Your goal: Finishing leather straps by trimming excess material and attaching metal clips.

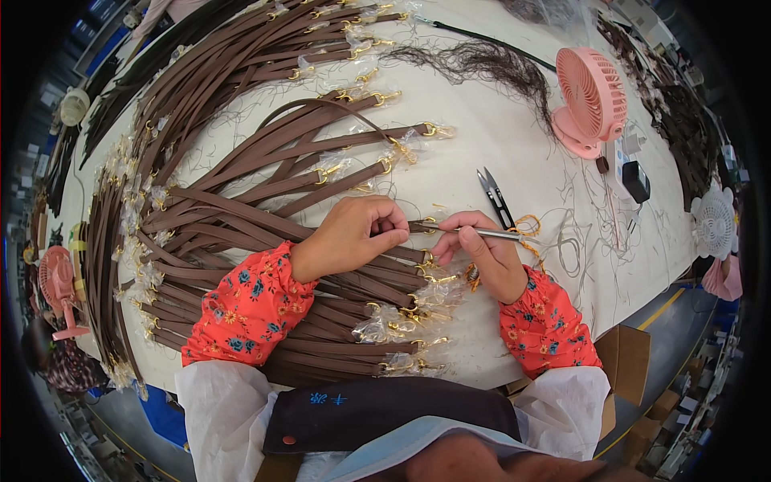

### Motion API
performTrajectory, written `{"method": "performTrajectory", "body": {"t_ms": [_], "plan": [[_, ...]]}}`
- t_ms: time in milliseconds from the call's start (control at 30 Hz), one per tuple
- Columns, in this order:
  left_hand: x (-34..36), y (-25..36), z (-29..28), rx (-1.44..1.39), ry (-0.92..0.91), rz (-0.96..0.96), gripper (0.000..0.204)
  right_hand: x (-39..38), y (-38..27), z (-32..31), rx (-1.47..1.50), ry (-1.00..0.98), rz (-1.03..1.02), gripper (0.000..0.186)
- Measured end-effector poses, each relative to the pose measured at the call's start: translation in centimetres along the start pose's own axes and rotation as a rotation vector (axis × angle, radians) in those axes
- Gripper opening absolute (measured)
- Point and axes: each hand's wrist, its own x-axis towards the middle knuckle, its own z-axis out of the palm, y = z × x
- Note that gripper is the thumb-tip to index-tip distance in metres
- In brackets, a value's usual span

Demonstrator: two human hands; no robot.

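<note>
My left hand (357,233) is curled in a pinch beside the end of a brown strap with a gold clasp (430,223); what its fingertips hold is too small to make out. Just to its right, my right hand (482,253) grips a slim silver tool (498,234), its narrow tip reaching toward the left fingertips. Rows of brown straps (233,185), many with plastic-wrapped gold hardware, lie beneath and around my hands. Black thread snips (496,197) rest above the right hand, and yellow cord (530,226) lies beside it.
A pink fan (586,96) stands at back right, near a dark tangle of thread (482,64) and black charger (634,181). Another pink fan (58,285) is at far left, a white fan (713,226) at far right. Cardboard (630,365) sits below the table's right edge.
</note>
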Motion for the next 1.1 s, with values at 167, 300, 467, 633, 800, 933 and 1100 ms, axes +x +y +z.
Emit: {"method": "performTrajectory", "body": {"t_ms": [167,300,467,633,800,933,1100], "plan": [[0.1,-0.3,-0.1,-0.001,-0.021,0.012,0.013,0.0,0.1,-0.1,0.003,0.005,-0.006,0.034],[-0.2,0.4,-0.4,0.086,-0.049,0.138,0.015,-0.1,-0.3,0.0,0.006,0.057,-0.060,0.032],[-0.4,0.1,0.4,0.386,0.168,0.227,0.019,-0.2,-0.2,-0.1,-0.032,0.128,-0.120,0.025],[-0.3,0.1,0.2,0.393,0.075,0.240,0.019,-0.5,-0.5,-0.1,-0.068,0.172,-0.165,0.019],[-0.4,0.3,0.6,0.595,0.135,0.433,0.014,-0.2,-0.2,0.0,-0.054,0.197,-0.183,0.022],[-0.6,0.9,0.3,0.412,0.021,0.192,0.016,-0.1,-0.2,0.1,-0.074,0.198,-0.178,0.027],[-0.6,1.1,0.3,0.294,0.082,0.174,0.019,0.0,-0.3,0.0,-0.062,0.201,-0.166,0.029]]}}
